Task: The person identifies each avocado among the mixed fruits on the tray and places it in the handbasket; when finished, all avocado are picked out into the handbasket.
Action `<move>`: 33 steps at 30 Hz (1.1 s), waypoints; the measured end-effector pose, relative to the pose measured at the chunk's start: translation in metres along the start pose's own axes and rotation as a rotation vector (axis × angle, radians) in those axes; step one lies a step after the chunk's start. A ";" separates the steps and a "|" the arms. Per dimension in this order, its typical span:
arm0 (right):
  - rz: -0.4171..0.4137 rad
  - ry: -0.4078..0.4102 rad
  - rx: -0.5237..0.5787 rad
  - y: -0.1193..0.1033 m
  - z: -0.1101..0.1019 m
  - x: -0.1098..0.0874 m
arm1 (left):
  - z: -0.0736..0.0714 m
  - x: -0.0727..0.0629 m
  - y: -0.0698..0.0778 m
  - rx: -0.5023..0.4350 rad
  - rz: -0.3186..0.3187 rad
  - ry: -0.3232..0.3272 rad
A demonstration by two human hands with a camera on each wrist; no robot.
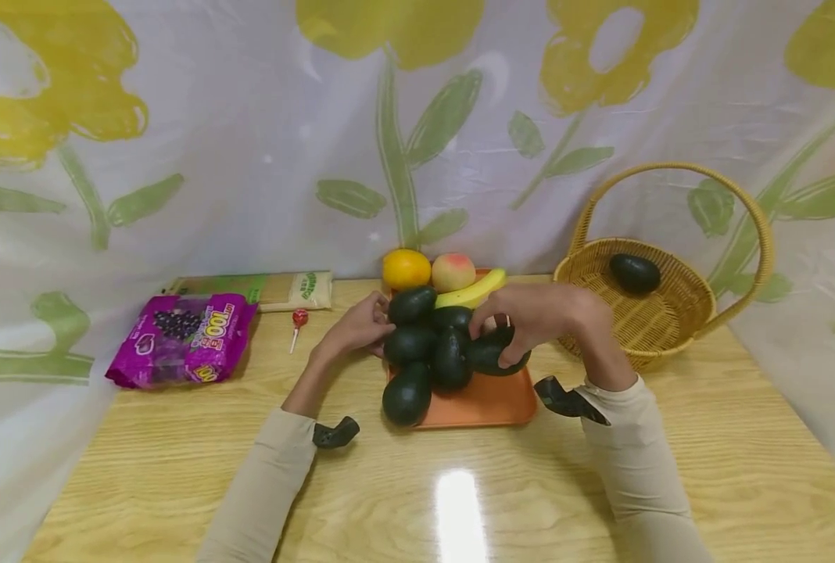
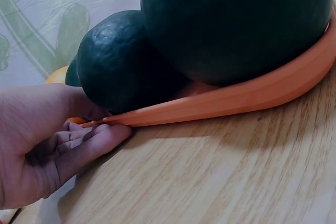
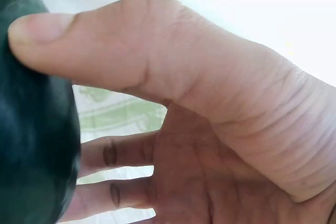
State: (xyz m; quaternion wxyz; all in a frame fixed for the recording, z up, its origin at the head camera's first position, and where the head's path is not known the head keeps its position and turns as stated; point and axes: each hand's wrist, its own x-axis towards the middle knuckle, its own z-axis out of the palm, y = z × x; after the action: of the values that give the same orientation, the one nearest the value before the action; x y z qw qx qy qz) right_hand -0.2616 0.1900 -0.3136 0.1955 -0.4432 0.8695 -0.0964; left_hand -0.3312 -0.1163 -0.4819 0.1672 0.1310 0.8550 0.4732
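Note:
An orange tray (image 1: 484,403) on the table carries several dark green avocados (image 1: 406,395), with a banana (image 1: 475,292), a peach (image 1: 453,272) and an orange-yellow fruit (image 1: 406,269) at its far end. At the tray's left side, my left hand (image 1: 354,324) pinches the rim; the left wrist view shows fingers (image 2: 100,145) under the edge and the thumb above it. My right hand (image 1: 530,309) grips an avocado (image 1: 489,358) at the right of the pile, thumb (image 3: 44,27) on one side and fingers on the other.
A wicker basket (image 1: 618,324) with a tall handle stands at the back right, one avocado (image 1: 635,274) inside. To the left lie a purple candy bag (image 1: 181,336), a red lollipop (image 1: 299,317) and a flat noodle-like pack (image 1: 277,291). A flowered curtain (image 1: 249,156) hangs behind.

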 end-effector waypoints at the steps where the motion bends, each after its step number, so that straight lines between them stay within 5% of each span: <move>1: 0.001 0.017 -0.007 0.001 -0.001 -0.002 | 0.000 0.000 0.000 0.004 0.002 0.002; 19: 0.119 0.152 0.036 0.014 -0.014 -0.036 | -0.001 -0.002 0.001 -0.006 0.019 0.011; 33: 0.250 0.333 -0.005 0.034 -0.022 -0.087 | 0.000 0.002 0.001 0.004 0.010 0.019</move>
State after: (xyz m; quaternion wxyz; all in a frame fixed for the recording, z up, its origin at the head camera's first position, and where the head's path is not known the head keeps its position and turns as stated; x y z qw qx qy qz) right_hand -0.2499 0.2805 -0.2834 0.0584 -0.3103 0.9383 -0.1411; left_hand -0.3331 -0.1151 -0.4819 0.1564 0.1309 0.8569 0.4734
